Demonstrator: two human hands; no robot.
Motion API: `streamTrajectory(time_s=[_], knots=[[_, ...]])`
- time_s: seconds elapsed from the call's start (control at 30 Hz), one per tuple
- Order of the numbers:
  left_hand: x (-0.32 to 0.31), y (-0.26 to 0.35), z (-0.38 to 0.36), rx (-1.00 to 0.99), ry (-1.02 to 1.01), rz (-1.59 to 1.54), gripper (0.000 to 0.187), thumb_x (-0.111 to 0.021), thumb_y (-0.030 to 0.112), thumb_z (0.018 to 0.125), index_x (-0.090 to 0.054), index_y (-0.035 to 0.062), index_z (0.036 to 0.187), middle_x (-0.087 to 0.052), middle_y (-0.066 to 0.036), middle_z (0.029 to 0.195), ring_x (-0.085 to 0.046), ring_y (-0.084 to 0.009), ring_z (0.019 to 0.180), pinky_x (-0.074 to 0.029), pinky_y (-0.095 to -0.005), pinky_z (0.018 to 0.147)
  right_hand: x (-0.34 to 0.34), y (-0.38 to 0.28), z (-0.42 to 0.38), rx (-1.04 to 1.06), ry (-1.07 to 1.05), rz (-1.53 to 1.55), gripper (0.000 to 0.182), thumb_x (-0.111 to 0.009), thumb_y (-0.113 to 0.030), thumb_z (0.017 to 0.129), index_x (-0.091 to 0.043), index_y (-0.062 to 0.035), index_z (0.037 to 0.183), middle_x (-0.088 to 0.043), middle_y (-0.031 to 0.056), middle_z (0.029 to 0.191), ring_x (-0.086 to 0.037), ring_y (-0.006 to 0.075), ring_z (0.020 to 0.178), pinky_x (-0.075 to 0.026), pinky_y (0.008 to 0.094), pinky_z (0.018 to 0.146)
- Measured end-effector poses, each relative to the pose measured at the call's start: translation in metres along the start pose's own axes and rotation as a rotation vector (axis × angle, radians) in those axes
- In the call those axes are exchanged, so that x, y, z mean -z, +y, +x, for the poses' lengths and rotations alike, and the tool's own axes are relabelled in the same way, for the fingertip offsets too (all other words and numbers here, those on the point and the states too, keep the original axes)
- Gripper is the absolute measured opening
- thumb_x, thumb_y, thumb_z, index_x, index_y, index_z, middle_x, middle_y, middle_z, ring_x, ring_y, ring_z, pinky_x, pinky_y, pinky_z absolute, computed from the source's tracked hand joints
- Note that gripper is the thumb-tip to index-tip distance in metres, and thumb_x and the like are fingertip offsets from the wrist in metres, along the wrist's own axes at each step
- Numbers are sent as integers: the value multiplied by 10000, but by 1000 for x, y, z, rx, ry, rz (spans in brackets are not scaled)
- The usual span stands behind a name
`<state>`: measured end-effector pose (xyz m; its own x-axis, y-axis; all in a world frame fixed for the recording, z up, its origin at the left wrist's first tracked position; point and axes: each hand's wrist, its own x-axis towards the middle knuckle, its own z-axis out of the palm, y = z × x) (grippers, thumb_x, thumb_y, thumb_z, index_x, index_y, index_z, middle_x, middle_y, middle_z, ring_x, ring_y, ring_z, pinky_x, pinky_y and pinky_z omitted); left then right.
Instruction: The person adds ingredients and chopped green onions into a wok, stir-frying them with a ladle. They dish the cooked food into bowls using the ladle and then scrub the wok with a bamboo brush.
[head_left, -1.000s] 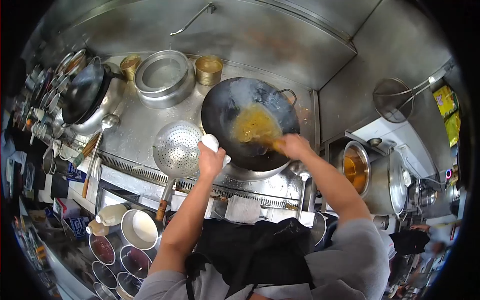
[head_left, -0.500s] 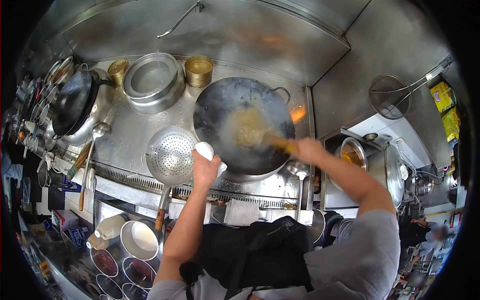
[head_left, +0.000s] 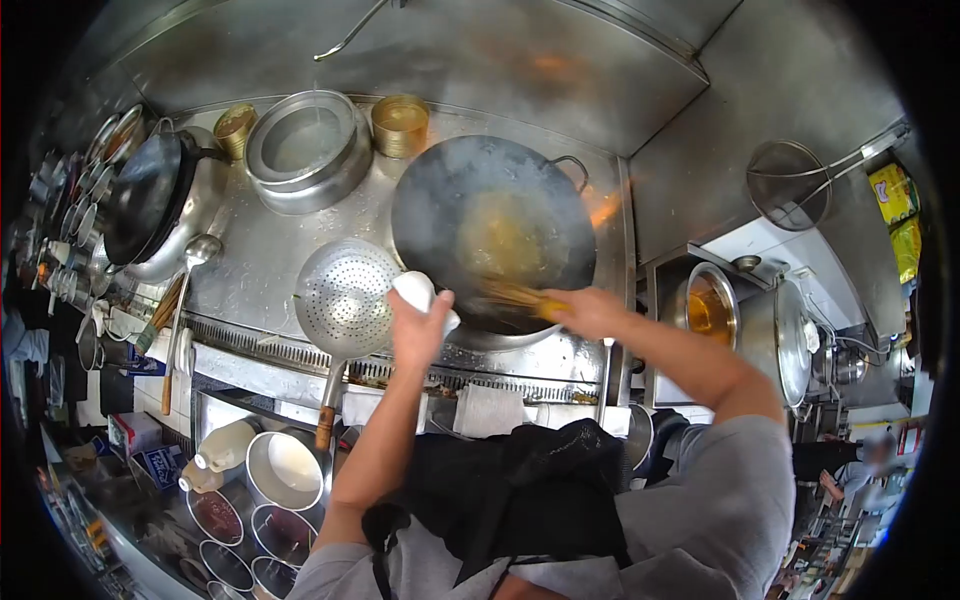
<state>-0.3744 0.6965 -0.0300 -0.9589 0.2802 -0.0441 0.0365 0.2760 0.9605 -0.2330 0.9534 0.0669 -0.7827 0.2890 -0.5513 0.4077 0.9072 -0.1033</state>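
A large dark wok sits on the range, with steaming yellowish liquid pooled in its bottom. My right hand is closed around the yellow-bound end of a bamboo wok brush, whose bristles lie inside the wok near its front wall. At the wok's left front edge, my left hand grips a folded white cloth. The cloth is against the rim, and any handle beneath it is hidden. Just left of that hand rests a perforated strainer with a wooden handle.
A metal pot stands at the back under a faucet, between two golden tins. Flame shows right of the wok. A ladle lies left; a bowl of amber liquid stands right. Several containers are at lower left.
My right hand has drawn the brush from the liquid in the middle of the wok toward its front wall. My left hand still grips the cloth at the rim. The view has shifted slightly.
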Motion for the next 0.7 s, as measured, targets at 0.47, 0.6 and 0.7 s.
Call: streamTrajectory(time_s=[0.47, 0.6, 0.7], knots=[[26, 11, 12, 132, -220, 310, 794, -738, 460, 824, -347, -65, 1274, -642, -365, 1031, -633, -519, 996, -498, -521, 889, 2, -36, 164, -255, 509, 279, 526, -519, -432, 968, -480, -229, 1452, -684, 219, 1126, -649, 406, 1057, -513, 508, 903], [21, 0, 11, 102, -199, 169, 748, -717, 445, 855, -390, -81, 1273, -638, -338, 1107, -639, -461, 1066, -490, -489, 916, -27, -81, 154, -171, 496, 475, 517, -520, -429, 968, -524, -179, 1422, -651, 251, 1185, -610, 431, 1115, -487, 478, 952], [12, -3, 12, 98, -146, 150, 736, -717, 411, 858, -375, -85, 1281, -638, -333, 1110, -642, -455, 1060, -494, -480, 909, -44, -69, 82, 133, 344, 327, 543, -541, -421, 962, -543, -97, 1397, -635, 264, 1214, -601, 437, 1138, -468, 451, 983]])
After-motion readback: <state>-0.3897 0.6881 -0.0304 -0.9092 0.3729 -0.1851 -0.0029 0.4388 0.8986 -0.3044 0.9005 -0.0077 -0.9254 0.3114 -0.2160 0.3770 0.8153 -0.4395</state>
